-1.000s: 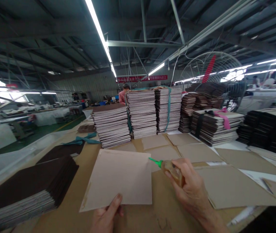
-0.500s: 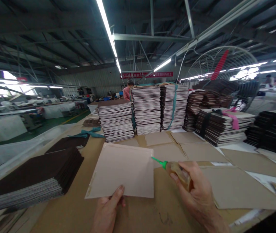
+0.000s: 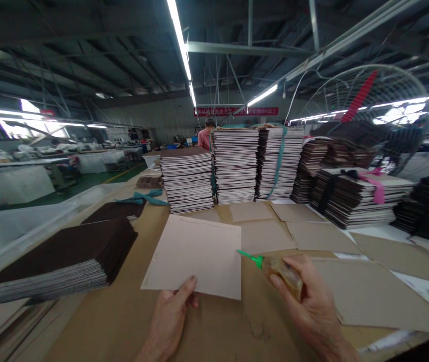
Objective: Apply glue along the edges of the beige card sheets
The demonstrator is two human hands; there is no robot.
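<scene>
Beige card [image 3: 199,254] shows in the head view, raised over the front middle of the brown surface [image 3: 112,327] and slightly tilted. The left hand [image 3: 172,311] has its grip closed on the card's near edge, thumb on top and fingers beneath. The right hand [image 3: 312,301] wraps its grip around a squeeze bottle [image 3: 279,272] of amber liquid, whose green nozzle [image 3: 250,257] points at the card's right edge; whether the tip touches, I cannot tell. More cards [image 3: 316,236] lie spread toward the surface's right edge. Along its left edge rests a dark brown pile [image 3: 63,251], with a teal strip [image 3: 142,197] behind it. Tall stacks [image 3: 236,166] stand toward the far edge, and a bundle [image 3: 357,196] tied with black and pink bands sits toward the far right corner. Beyond the stacks is a person in a pink top [image 3: 203,139].
</scene>
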